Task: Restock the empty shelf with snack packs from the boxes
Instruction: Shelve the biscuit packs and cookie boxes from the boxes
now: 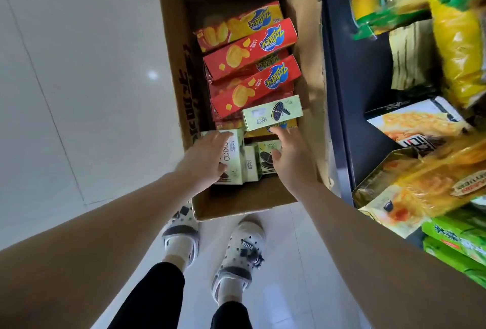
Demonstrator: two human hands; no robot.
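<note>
The left hand (207, 156) grips an upright green pack (235, 152), fingers over its top, thumb on its face. The right hand (293, 160) is spread open, its fingertips touching a flat green pack (272, 113) lying on red packs (252, 50). All sit in a cardboard box (242, 205) on the floor, beside the shelf (349, 92).

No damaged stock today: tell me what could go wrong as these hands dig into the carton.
The loose green pack lies askew atop the red packs; the right hand beside it may knock it down. The orange bag overhangs the shelf near that forearm and could get swept off.
</note>
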